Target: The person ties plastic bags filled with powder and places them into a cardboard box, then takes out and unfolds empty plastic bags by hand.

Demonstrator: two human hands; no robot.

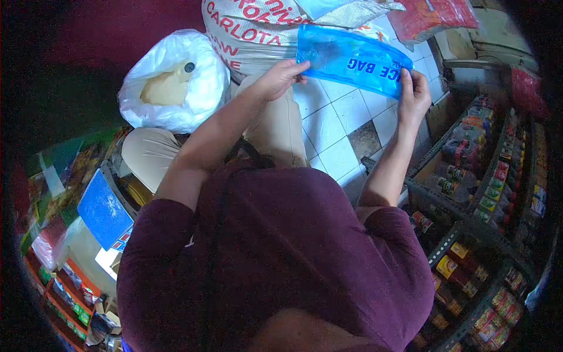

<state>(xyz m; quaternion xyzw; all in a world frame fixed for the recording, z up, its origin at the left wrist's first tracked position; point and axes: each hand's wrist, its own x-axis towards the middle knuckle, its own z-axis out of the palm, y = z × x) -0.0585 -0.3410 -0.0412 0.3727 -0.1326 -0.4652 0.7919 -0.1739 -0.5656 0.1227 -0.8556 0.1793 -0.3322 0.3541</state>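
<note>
A blue plastic ice bag pack (334,56), printed "ICE BAG", is stretched between my two hands above the tiled floor. My left hand (281,79) pinches its left end between thumb and fingers. At the other end, my right hand (415,94) grips the lower right corner, thumb on top. The lettering appears upside down to me. To the left of my left hand stands an open white plastic sack (205,97) with pale contents (164,91). A small dark round thing (189,67) shows in it; its kind I cannot make out.
A large white woven sack (249,23) with red lettering lies ahead. Red plastic packs (434,17) are at the far right. Shelves of bottles (457,182) stand on my right. A blue panel (104,208) and more stocked shelves (64,299) are on the left.
</note>
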